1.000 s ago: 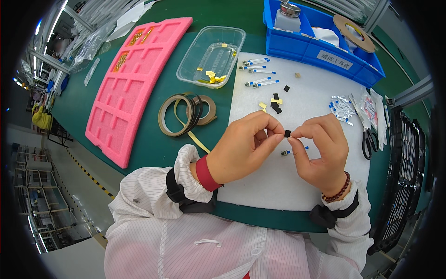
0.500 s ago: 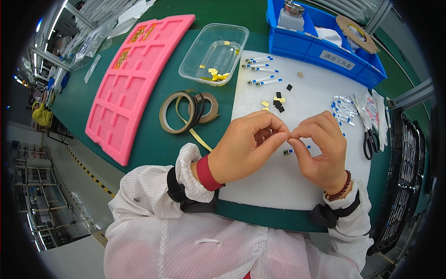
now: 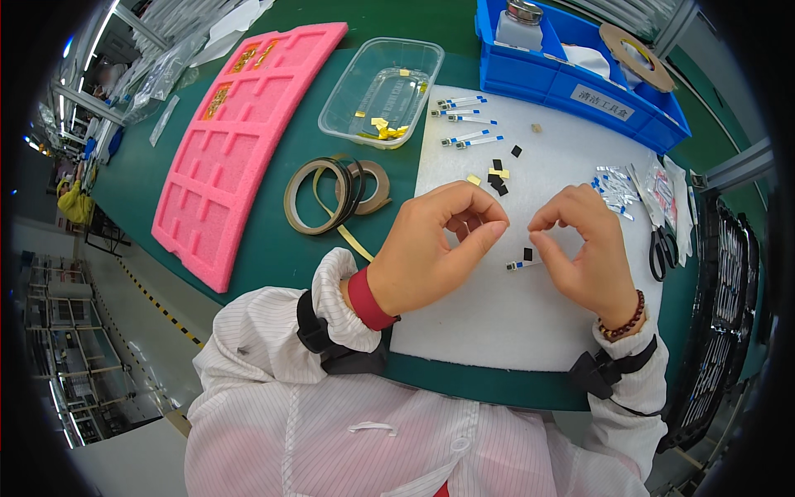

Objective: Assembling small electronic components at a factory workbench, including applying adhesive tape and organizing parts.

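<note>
Over the white mat (image 3: pixel 464 331), my left hand (image 3: pixel 435 248) has its thumb and forefinger pinched together; anything between them is too small to make out. My right hand (image 3: pixel 580 257) faces it across a narrow gap, thumb and forefinger tips also close together, their contents unclear. Just below the right fingertips shows a small black square pad (image 3: pixel 528 253). Beside that pad lies a small connector with a white and blue ribbon tail (image 3: pixel 515 266), partly covered by the right thumb. Several more black pads (image 3: pixel 498 189) and yellow backing pieces (image 3: pixel 474 179) lie beyond my hands.
Several ribbon connectors (image 3: pixel 468 118) lie at the mat's far left. Tape rolls (image 3: pixel 294 207), a clear tub (image 3: pixel 331 124) and a pink foam tray (image 3: pixel 228 224) stand leftward. Scissors (image 3: pixel 661 248) lie right; a blue tool box (image 3: pixel 530 87) is behind.
My hands have parted, the right one shifting slightly to the right. A black pad now shows beside the connector, below my right fingertips.
</note>
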A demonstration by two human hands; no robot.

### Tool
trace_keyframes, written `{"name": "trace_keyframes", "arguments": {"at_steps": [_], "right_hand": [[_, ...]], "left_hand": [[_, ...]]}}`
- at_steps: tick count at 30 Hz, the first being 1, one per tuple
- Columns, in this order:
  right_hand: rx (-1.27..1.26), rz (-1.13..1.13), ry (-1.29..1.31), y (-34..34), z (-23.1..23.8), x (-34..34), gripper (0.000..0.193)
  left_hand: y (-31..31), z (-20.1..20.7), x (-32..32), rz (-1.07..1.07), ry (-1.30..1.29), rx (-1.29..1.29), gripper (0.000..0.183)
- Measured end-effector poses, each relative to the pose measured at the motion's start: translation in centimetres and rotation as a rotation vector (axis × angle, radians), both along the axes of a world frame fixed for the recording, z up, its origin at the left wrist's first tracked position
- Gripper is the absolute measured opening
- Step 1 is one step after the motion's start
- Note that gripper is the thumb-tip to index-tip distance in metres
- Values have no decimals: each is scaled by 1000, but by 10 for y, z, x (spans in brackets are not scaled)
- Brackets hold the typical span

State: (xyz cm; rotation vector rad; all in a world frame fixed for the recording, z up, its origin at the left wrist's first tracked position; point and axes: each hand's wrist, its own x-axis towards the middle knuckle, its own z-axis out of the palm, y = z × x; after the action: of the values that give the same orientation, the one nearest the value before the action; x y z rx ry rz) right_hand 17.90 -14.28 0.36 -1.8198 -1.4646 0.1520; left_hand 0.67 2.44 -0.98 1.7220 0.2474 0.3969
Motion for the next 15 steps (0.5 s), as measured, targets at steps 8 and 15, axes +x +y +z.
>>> {"name": "trace_keyframes", "arguments": {"at_steps": [8,15], "right_hand": [[-271,86,-103,-6,4,2,19],[-267,95,-42,-4,2,2,18]], "left_hand": [[0,-2,1,20,34,-22,13],[0,0,1,5,28,42,12]]}}
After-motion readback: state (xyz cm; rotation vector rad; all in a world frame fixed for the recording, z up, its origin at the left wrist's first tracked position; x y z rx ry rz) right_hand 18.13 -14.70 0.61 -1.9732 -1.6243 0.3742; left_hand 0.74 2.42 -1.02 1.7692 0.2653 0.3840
